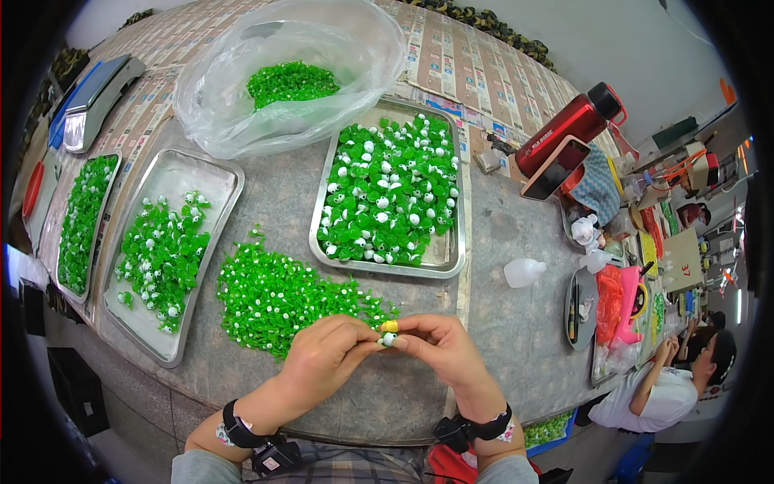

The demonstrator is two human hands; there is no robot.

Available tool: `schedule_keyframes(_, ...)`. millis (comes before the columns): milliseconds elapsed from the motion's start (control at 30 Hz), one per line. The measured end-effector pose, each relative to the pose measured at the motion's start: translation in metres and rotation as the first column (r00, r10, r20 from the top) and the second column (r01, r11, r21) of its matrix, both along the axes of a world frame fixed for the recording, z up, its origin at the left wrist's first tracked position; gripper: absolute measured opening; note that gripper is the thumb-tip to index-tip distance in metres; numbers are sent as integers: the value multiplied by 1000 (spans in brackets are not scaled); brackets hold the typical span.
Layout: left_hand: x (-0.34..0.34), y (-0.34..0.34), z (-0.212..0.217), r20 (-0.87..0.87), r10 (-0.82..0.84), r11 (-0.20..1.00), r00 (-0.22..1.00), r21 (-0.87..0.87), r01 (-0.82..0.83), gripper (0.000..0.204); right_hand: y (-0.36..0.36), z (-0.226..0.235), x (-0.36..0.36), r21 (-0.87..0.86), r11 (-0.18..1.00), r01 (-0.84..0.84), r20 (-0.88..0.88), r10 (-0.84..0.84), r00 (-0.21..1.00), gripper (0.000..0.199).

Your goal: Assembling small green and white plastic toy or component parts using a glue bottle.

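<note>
- Both hands meet just below the green pile (278, 298), at the near edge of the table (516, 323); held close together there, they seem placed so the fingertips can work on one small piece while the loose stock lies within easy reach.
- The left hand (326, 355) is curled, its fingers closed toward the right hand's fingertips; whether it truly pinches the piece or only steadies it I cannot tell.
- The right hand (439, 347) has thumb and forefinger closed on a small white-and-green bead (389, 340); a yellow cap (389, 326) covers one fingertip just above it, likely to guard the skin.
- The bead sits between the two hands' fingertips, touching them, just right of the pile's lower corner, lifted off the table.
- Up and right of the pile, the centre tray (448, 262) holds green pieces with white beads; left of the pile, a second tray (153, 343) holds fewer of the same; further left a narrow tray (60, 286) holds plain green ones; the sorting appears to keep stages apart.
- Well above the pile, a clear bag (218, 89) gapes open over more green pieces.
- Right of the pile, apart from it, lies a small white bottle (524, 271); a red flask (568, 129) lies beyond the centre tray.
</note>
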State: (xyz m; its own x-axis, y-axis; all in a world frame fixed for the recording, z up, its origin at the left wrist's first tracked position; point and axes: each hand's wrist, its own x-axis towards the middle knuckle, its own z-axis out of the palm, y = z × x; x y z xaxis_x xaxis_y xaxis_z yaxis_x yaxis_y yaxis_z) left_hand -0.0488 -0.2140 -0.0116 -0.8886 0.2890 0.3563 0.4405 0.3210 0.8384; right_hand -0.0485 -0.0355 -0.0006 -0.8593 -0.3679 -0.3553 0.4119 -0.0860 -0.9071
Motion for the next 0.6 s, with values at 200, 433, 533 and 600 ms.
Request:
schedule_keyframes(200,0,-2,6,51,-13,999,999,-40,15,12,0,-2,-1,-75,997,2,48,1,999,24)
schedule_keyframes(433,-8,-32,12,640,-64,790,766,501,-353,2,20,-5,-13,176,970,165,-121,-145,982,16)
schedule_keyframes(533,-7,-102,5,515,-93,183,852,850,-494,19,4,-4,-21,480,851,212,-412,6,911,10)
schedule_keyframes(600,-18,-120,2,500,-142,-40,854,860,-510,22,7,-7,-20,609,759,232,-499,139,855,7)
